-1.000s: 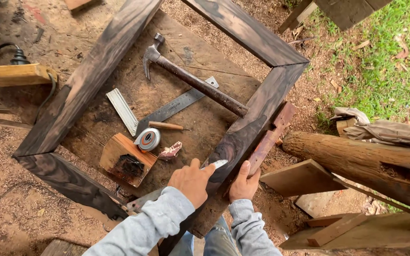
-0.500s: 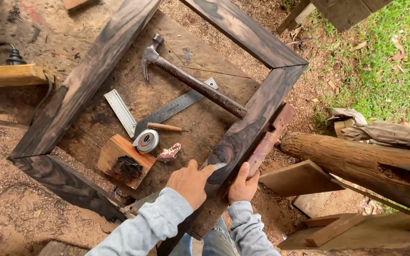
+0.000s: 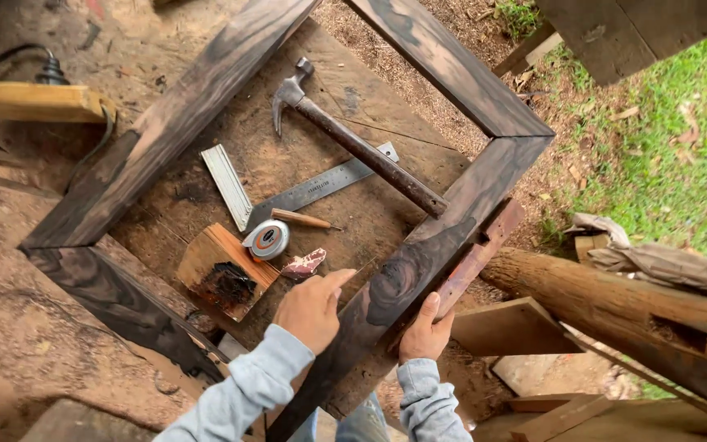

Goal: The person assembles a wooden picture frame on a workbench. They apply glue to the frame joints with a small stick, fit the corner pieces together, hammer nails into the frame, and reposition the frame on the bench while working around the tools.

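A large square wooden frame (image 3: 206, 98) of dark, charred-looking boards lies on a worn workboard (image 3: 345, 237). My right hand (image 3: 425, 329) grips the outer edge of the frame's near right rail (image 3: 419, 262), thumb on top. My left hand (image 3: 312, 307) rests at that rail's inner edge, fingers curled and one fingertip touching the wood; its palm side is hidden. Both arms wear light grey sleeves. Just left of my left hand lie a small reddish scrap (image 3: 304, 263) and a tape measure (image 3: 266, 239).
Inside the frame lie a claw hammer (image 3: 353, 143), a metal try square (image 3: 304, 192), a wooden-handled awl (image 3: 300, 218) and a stained wood block (image 3: 222, 270). A log (image 3: 615, 303) and offcuts lie at right, with grass beyond. A plank and cable sit far left.
My left hand has slid off the top of the rail to its inner edge. My right hand keeps its hold on the outer edge.
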